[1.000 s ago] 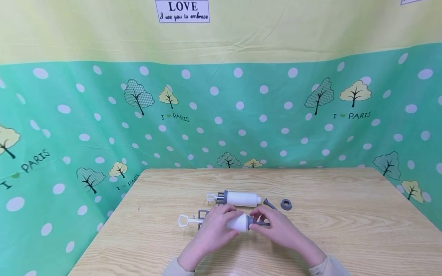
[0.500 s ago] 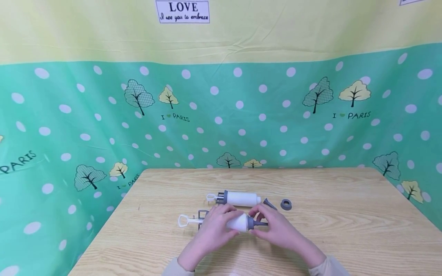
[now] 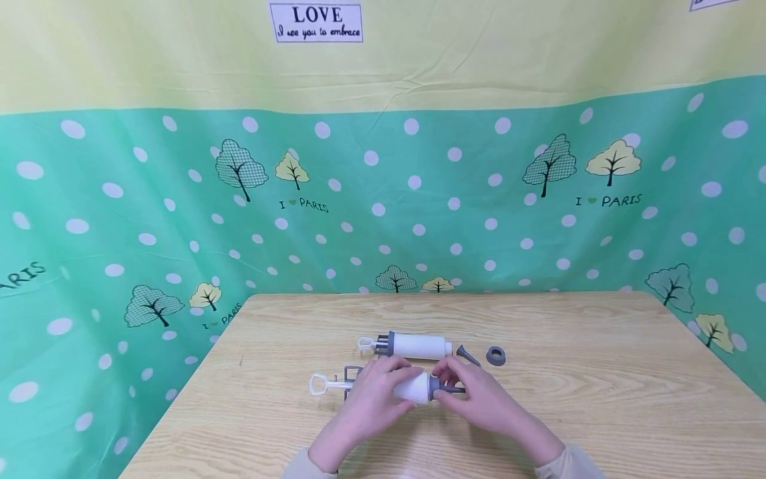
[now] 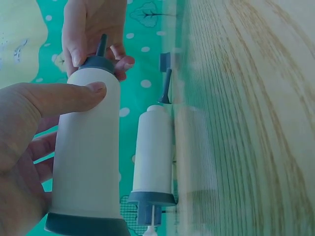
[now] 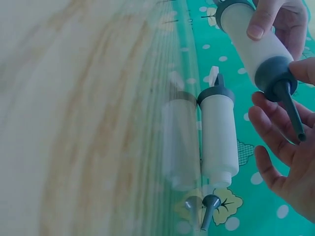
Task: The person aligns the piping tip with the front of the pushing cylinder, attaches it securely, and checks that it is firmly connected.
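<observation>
A white-barrelled syringe [image 3: 414,387] with a grey collar and a white loop handle is held sideways above the table. My left hand [image 3: 372,398] grips its barrel, the thumb lying across the white side in the left wrist view. At the right end, my right hand [image 3: 481,394] pinches the grey nozzle cap [image 5: 273,76] between thumb and fingertips; the other fingers spread below it in the right wrist view. A slim grey spout [image 5: 291,110] sticks out of the cap towards my right palm. My left hand hides part of the barrel and collar in the head view.
Behind lies a second white syringe [image 3: 419,346], its white tip bare. A loose grey nozzle [image 3: 468,355] and a grey ring [image 3: 495,356] lie to its right. Beyond the wooden table [image 3: 598,412] hangs a green and yellow printed cloth [image 3: 359,173].
My right fingers have shifted slightly round the nozzle cap. The left hand and syringe stay in nearly the same place, and the parts on the table have not moved.
</observation>
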`<action>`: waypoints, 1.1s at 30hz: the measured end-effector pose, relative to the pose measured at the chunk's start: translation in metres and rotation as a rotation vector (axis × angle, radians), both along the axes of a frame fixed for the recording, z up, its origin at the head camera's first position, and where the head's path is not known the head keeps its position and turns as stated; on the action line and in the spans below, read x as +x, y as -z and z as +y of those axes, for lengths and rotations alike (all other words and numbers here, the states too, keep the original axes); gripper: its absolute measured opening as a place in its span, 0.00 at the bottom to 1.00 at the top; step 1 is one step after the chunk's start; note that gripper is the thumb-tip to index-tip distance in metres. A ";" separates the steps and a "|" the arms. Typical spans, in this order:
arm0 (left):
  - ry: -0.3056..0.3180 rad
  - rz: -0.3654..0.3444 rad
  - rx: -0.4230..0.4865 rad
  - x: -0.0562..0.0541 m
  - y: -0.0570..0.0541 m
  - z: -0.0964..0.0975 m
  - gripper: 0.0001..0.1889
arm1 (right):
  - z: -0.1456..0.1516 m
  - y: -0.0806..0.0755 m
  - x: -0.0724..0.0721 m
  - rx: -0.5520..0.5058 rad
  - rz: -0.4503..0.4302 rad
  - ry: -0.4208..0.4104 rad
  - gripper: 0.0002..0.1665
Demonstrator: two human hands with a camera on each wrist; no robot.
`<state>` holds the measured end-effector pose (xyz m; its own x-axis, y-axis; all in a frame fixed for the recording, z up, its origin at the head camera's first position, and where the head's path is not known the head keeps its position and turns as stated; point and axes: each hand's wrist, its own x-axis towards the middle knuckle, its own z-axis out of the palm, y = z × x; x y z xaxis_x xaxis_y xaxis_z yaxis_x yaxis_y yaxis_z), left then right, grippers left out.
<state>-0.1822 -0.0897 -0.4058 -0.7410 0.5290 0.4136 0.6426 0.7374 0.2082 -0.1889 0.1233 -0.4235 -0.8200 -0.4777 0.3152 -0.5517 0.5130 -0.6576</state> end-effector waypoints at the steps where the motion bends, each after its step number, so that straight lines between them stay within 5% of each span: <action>1: 0.000 0.001 -0.001 0.000 0.000 0.000 0.26 | 0.000 0.000 0.000 0.001 -0.016 0.000 0.12; 17: 0.023 0.029 -0.004 0.002 0.000 0.002 0.26 | 0.002 -0.003 0.001 0.033 -0.102 -0.025 0.12; 27: 0.006 0.019 0.000 0.002 0.001 0.001 0.26 | 0.001 0.000 0.002 0.013 0.050 0.016 0.25; 33: 0.010 0.020 0.006 0.001 0.001 0.000 0.26 | 0.000 -0.001 0.002 -0.033 0.062 -0.016 0.27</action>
